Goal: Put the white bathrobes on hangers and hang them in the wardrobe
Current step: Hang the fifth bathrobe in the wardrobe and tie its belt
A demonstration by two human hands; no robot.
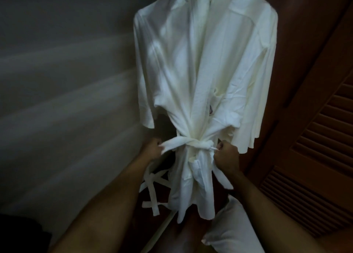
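A: Item one?

B: White bathrobe [202, 65], one piece, hung upright with its shoulders spread near the top edge of the view. The hanger itself was hidden under the cloth, so what carried it could not be told. The robe hung between a pale wall [63, 81] on the left and a brown louvred wardrobe door [315, 138] on the right.

A: Contents of the wardrobe?

B: Could not be told; only the door's slats showed.

A: Fastening?

B: White belt [191, 144], wrapped round the robe's waist and crossed at the front. Its loose ends [152, 193] dangled low on the left, beside the left forearm.

A: Grip, left?

B: Left hand [151, 147] was curled round the belt's left length, fingers closed on the strap just beside the waist.

A: Grip, right?

B: Right hand [226, 155] was closed tight, pinching the belt's right end close to the knot, touching the robe's front.

A: Anything else entered?

B: White pillow [225, 226], lying below the robe's hem near the bottom edge, just under the right forearm. The picture was dim and slightly blurred.
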